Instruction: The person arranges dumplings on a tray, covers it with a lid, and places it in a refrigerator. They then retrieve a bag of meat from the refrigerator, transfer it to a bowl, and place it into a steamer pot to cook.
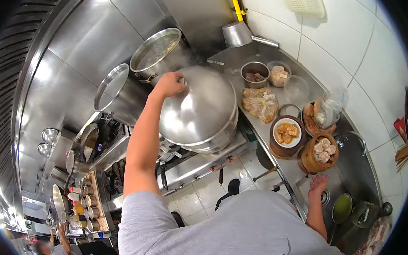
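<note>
My left hand (pixel 170 84) is closed round the knob at the top of a large domed steel lid (pixel 198 111), which covers a wide steel pot (pixel 218 138) on the stove. On the right, my right hand (pixel 318 185) is held palm up with its fingers apart and nothing in it, over the sink area. Just above it stands a bamboo steamer (pixel 309 161) holding several dumplings (pixel 324 150). Beside that steamer, another round container (pixel 279 146) carries a white bowl of orange-brown food (pixel 287 133).
Two tall steel pots (pixel 161 53) (pixel 119 97) stand behind the lid. Bagged food (pixel 260 103), a steel container of dark food (pixel 255 75) and plastic tubs (pixel 279 73) line the counter. A green-filled ladle (pixel 342 209) lies by the sink. Another person (pixel 65 252) is at lower left.
</note>
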Demonstrator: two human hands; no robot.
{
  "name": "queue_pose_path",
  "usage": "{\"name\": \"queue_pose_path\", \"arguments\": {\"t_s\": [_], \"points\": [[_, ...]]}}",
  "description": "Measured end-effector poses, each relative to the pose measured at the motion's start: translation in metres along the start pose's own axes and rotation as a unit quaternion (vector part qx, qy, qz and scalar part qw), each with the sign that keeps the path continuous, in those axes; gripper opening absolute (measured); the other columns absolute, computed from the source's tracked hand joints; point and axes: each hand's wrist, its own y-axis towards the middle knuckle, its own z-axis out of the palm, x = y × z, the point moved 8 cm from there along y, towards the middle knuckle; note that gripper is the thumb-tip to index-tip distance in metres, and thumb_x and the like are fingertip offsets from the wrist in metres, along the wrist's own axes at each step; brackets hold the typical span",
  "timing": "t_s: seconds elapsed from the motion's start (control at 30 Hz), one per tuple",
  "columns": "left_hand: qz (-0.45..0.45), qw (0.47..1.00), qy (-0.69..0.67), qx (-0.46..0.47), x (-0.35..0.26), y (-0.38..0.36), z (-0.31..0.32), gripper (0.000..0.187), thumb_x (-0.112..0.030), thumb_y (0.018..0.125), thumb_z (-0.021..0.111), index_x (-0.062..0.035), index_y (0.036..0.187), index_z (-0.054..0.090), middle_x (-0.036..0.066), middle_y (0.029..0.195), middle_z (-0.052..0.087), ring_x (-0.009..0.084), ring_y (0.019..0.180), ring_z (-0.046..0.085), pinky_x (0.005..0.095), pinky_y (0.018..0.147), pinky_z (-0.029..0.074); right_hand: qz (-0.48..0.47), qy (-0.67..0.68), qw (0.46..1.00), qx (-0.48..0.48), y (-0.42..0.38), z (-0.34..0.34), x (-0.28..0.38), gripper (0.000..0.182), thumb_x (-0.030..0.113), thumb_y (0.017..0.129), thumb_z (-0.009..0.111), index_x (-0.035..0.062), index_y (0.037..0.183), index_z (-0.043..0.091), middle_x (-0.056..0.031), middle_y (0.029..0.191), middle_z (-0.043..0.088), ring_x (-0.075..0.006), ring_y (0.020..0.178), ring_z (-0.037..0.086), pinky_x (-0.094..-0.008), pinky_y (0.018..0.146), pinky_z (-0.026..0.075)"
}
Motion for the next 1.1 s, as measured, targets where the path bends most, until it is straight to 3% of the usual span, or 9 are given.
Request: {"name": "queue_pose_path", "arguments": {"t_s": [0.17, 0.33, 0.47, 0.57, 0.7, 0.73, 0.77, 1.07, 1.1], "points": [[0.081, 0.989, 0.077, -0.093, -0.055, -0.036, -0.087, 0.05, -0.027, 0.068, 0.072, -0.0055, 0.113, 0.068, 0.023, 0.097, 0.068, 0.036, 0.092, 0.066, 0.0414, 0.086, 0.051, -0.027, 0.023, 0.997, -0.071, 0.003, -0.015, -0.005, 0.082, 0.061, 0.097, 0.035, 0.0028, 0.152, 0.018, -0.0206, 0.156, 0.021, -0.0366, 0.143, 0.024, -0.0461, 0.115, 0.018], [-0.031, 0.995, 0.054, -0.08, -0.013, -0.025, -0.191, 0.049, -0.026, 0.074, 0.07, -0.0023, 0.116, 0.065, 0.021, 0.093, 0.07, 0.0299, 0.084, 0.068, 0.0386, 0.079, 0.052, -0.05, 0.026, 0.985, -0.162, -0.014, -0.034, 0.006, 0.073, 0.058, 0.096, 0.043, 0.0055, 0.146, 0.033, -0.0131, 0.136, 0.046, -0.0277, 0.12, 0.048, -0.0391, 0.105, 0.033], [0.002, 0.969, 0.152, -0.196, 0.138, 0.043, -0.235, 0.042, -0.028, 0.075, 0.065, 0.0029, 0.103, 0.069, 0.015, 0.072, 0.067, 0.0261, 0.062, 0.066, 0.0382, 0.063, 0.052, -0.145, 0.009, 0.964, -0.221, -0.023, -0.068, 0.01, 0.05, 0.05, 0.098, 0.046, 0.0047, 0.119, 0.051, -0.0097, 0.106, 0.055, -0.0228, 0.093, 0.052, -0.0361, 0.087, 0.041], [-0.115, 0.98, 0.101, -0.125, 0.236, 0.067, -0.235, 0.031, -0.028, 0.075, 0.064, 0.0026, 0.08, 0.069, 0.013, 0.061, 0.064, 0.0249, 0.056, 0.065, 0.0369, 0.058, 0.049, -0.293, -0.068, 0.895, -0.329, -0.098, -0.05, 0.035, 0.042, 0.045, 0.099, 0.047, 0.0033, 0.105, 0.05, -0.0071, 0.093, 0.052, -0.0221, 0.084, 0.049, -0.0342, 0.081, 0.04], [-0.14, 0.973, 0.002, -0.184, 0.373, 0.092, -0.233, 0.029, -0.028, 0.073, 0.063, -0.0003, 0.067, 0.067, 0.013, 0.056, 0.061, 0.0256, 0.053, 0.061, 0.0398, 0.054, 0.045, -0.343, -0.16, 0.853, -0.36, -0.163, -0.025, 0.044, 0.038, 0.038, 0.1, 0.049, 0.0005, 0.103, 0.052, -0.0059, 0.09, 0.051, -0.0221, 0.083, 0.048, -0.0336, 0.081, 0.041], [-0.125, 0.976, -0.005, -0.176, 0.44, 0.127, -0.238, 0.029, -0.028, 0.073, 0.063, -0.0003, 0.067, 0.067, 0.013, 0.056, 0.061, 0.0256, 0.053, 0.061, 0.0398, 0.054, 0.045, -0.386, -0.191, 0.845, -0.317, -0.163, -0.022, 0.043, 0.034, 0.034, 0.099, 0.05, 0.0003, 0.101, 0.053, -0.0061, 0.091, 0.052, -0.0209, 0.084, 0.049, -0.0333, 0.082, 0.041], [0.015, 0.972, 0.22, -0.085, 0.486, 0.149, -0.225, 0.026, -0.026, 0.074, 0.063, -0.0013, 0.073, 0.07, 0.015, 0.066, 0.066, 0.0269, 0.063, 0.064, 0.0385, 0.06, 0.049, -0.426, -0.223, 0.834, -0.272, -0.164, -0.016, 0.04, 0.03, 0.03, 0.099, 0.051, 0.0001, 0.099, 0.055, -0.0062, 0.092, 0.052, -0.0197, 0.086, 0.05, -0.0329, 0.083, 0.041], [0.093, 0.906, 0.285, -0.299, 0.43, 0.191, -0.243, 0.048, -0.035, 0.095, 0.053, -0.0037, 0.131, 0.058, 0.019, 0.134, 0.054, 0.023, 0.118, 0.056, 0.0346, 0.099, 0.045, -0.267, -0.292, 0.918, 0.019, -0.176, 0.139, 0.015, 0.03, 0.029, 0.097, 0.053, 0.0033, 0.112, 0.057, -0.0045, 0.103, 0.06, -0.0144, 0.097, 0.055, -0.0305, 0.088, 0.043], [0.091, 0.907, 0.286, -0.297, 0.308, 0.132, -0.242, 0.048, -0.035, 0.095, 0.053, -0.0037, 0.131, 0.058, 0.019, 0.134, 0.054, 0.023, 0.118, 0.056, 0.0346, 0.099, 0.045, -0.268, -0.291, 0.917, 0.055, -0.17, 0.152, 0.017, 0.037, 0.032, 0.097, 0.053, 0.0028, 0.119, 0.057, -0.0064, 0.111, 0.062, -0.016, 0.106, 0.056, -0.032, 0.093, 0.043]]}}
